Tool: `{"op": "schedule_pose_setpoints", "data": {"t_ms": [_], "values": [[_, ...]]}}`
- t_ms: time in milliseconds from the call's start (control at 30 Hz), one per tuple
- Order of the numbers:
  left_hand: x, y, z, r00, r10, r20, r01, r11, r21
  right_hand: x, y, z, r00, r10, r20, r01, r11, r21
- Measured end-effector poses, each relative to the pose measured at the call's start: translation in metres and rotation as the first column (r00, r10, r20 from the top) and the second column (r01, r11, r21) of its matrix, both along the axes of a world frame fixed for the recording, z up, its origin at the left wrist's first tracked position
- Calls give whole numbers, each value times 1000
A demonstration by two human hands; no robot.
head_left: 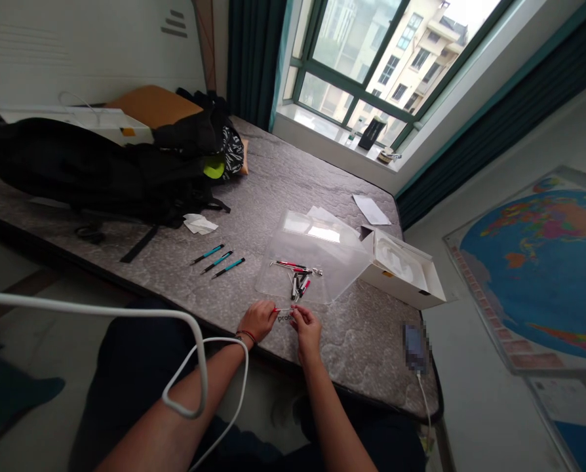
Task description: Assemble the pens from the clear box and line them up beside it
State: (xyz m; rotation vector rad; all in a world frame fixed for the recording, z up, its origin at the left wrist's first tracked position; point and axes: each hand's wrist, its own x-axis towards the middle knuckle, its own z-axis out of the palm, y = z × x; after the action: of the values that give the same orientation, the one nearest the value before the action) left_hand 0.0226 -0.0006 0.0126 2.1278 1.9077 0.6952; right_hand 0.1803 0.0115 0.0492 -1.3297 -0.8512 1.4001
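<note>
Near the table's front edge, my left hand point(259, 319) is closed on a small red pen part point(275, 310). A thin pale rod point(284, 309), which looks like a pen refill, spans from it to my right hand point(307, 328). My right fingers pinch the rod's other end; the fingertips hide the details. Just beyond my hands, a clear plastic case point(266, 278) holds several loose red, black and white pen parts point(300, 285). To the left, three teal-and-black pens point(223, 262) lie side by side on the mattress-like grey surface point(253, 196).
An opened white box point(401, 288) stands right of the case. A phone point(415, 347) with a cable lies at the right edge. Crumpled tissue point(200, 224) and a black backpack point(91, 170) lie left. A white cable point(126, 308) crosses in front of my left arm.
</note>
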Motion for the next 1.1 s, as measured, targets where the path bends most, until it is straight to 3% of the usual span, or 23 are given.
{"op": "schedule_pose_setpoints", "data": {"t_ms": [200,433,733,1100], "values": [[0,0,0,1000,-5,10,5,1000,-2,-6,-1,-5,1000,24,10,-24,1000,-20],[0,0,0,1000,-5,7,5,1000,-21,-2,0,-2,998,-56,7,56,998,19],[-1,0,-3,1000,-5,12,5,1000,-16,-8,2,-10,999,-11,45,10,1000,19],[0,0,0,999,-3,34,4,1000,-11,-3,0,1,998,-45,43,43,998,36]]}}
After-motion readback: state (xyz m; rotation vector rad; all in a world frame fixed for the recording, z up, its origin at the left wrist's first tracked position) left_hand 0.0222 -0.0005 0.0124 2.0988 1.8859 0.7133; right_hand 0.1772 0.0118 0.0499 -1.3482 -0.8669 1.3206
